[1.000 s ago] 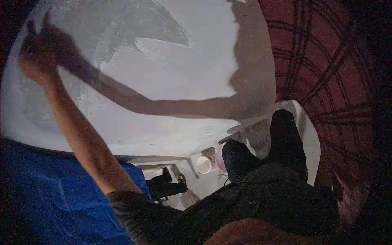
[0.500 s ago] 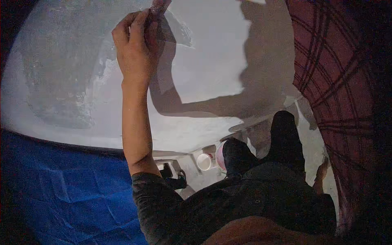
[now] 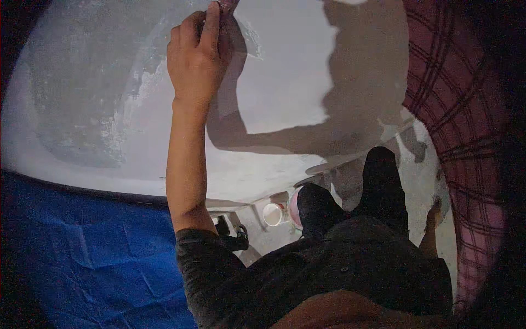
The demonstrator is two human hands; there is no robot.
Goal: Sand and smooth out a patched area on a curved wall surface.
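My left hand (image 3: pixel 200 55) is raised against a pale wall (image 3: pixel 285 71), its fingers closed on a small flat reddish-brown piece (image 3: pixel 229 6). The top edge of the picture cuts this piece off, so its kind does not show. Left of the hand, the wall bears a large grey patch (image 3: pixel 76 93) with a ragged whitish border. A dark shadow of the arm falls on the wall to the right of the hand. On the far right my right forearm (image 3: pixel 432 236) hangs down beside my body; its hand is too dark and small to make out.
A blue sheet (image 3: pixel 104 247) lies creased at the lower left. Down on the floor stand a white bucket (image 3: pixel 272 214) and a pink round container (image 3: pixel 295 208), partly behind my leg. Dark red checked cloth (image 3: pixel 460 98) hangs along the right side.
My left hand has shifted slightly right and up along the wall with the reddish-brown piece. More of the checked cloth's lower part shows lit at the right.
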